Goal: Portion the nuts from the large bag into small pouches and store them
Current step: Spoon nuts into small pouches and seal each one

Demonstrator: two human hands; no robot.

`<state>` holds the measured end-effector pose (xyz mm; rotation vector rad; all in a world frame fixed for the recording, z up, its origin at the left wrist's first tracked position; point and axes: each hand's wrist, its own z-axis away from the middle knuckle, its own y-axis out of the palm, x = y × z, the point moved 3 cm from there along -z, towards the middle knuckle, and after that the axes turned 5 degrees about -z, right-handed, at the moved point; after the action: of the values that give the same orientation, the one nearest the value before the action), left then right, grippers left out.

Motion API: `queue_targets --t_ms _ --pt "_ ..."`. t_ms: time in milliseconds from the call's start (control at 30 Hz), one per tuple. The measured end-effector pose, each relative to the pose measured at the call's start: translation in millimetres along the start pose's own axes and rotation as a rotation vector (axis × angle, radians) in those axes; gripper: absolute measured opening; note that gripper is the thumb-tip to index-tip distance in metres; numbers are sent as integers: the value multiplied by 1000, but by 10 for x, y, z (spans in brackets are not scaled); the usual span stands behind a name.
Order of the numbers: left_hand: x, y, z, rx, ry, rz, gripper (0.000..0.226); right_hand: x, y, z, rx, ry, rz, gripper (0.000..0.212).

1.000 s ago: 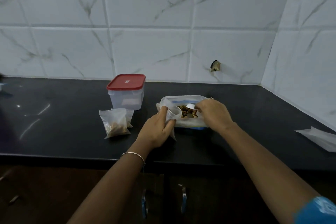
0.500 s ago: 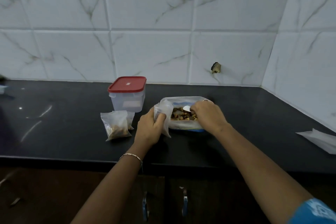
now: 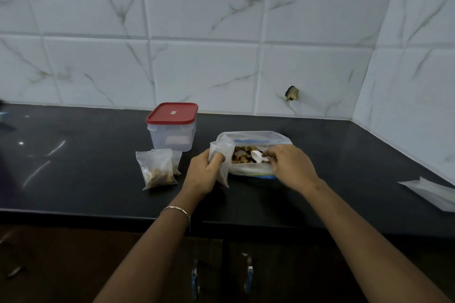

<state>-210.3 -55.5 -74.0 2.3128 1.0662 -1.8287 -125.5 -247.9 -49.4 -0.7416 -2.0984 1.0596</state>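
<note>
Head view: left hand (image 3: 204, 174) grips upright pouch (image 3: 221, 147), right hand (image 3: 293, 167) pinches spoon (image 3: 256, 155) pointing left inside large bag (image 3: 256, 136).

Desk (image 3: 332, 155): plain glossy black.
Wall tiles (image 3: 202, 74): white, veined with grey-green marble streaks.
Container (image 3: 172, 138): cloudy clear body under a red lid (image 3: 172, 112).
Filled pouches (image 3: 157, 167): clear, with brown showing at the bottom.
Large bag (image 3: 256, 139): clear, with blue bands at its top and lower edges.
Nuts (image 3: 242, 156) inside it: mixed brown and tan.
Spoon (image 3: 257, 156) in the fingers (image 3: 270, 155) of my right hand (image 3: 293, 170): white.
Small pouch (image 3: 221, 150) in my left hand (image 3: 202, 174): frosted clear, unprinted.
Bracelet (image 3: 176, 209) on my left wrist: silver.
Flat plastic (image 3: 428, 192) at far right: milky white.
Cupboard (image 3: 61, 265) below: dark brown.
</note>
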Motion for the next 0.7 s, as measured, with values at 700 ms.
queue_targets --t_ms 700 --pt "-35 75 36 231 -3 74 30 -21 400 166 58 702 -756 17"
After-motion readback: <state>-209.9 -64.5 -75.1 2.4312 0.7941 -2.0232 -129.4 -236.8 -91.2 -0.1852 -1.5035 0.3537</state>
